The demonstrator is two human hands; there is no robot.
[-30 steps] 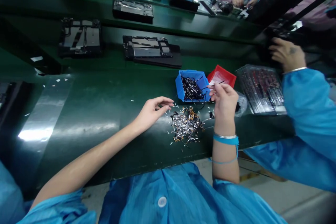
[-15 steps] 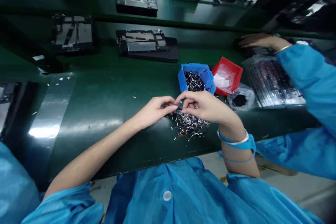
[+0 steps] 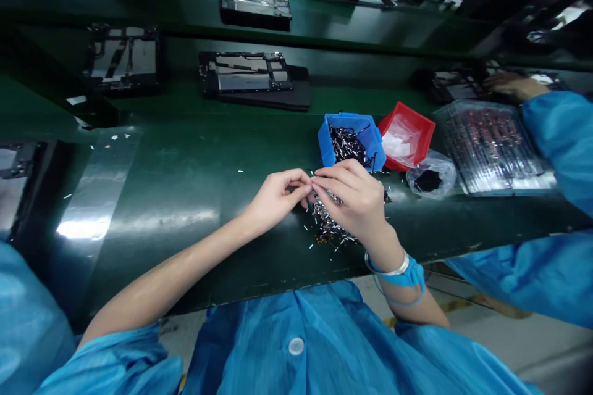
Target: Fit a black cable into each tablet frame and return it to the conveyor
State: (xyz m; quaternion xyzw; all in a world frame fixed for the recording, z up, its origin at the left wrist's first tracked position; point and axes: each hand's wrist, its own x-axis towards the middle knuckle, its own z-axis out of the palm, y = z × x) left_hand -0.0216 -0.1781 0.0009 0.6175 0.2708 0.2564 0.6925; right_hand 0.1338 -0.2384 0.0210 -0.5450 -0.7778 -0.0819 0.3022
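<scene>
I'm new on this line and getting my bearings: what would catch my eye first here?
The left hand and right hand meet over a heap of small black-and-silver wires on the green bench. Just beyond sit a bright blue bin of similar wires and a red tray. Dark device frames line the shelf behind.

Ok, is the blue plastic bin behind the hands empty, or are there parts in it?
Not empty: the blue plastic bin holds a loose tangle of thin black and silver wire pieces, visible inside its walls.
</scene>
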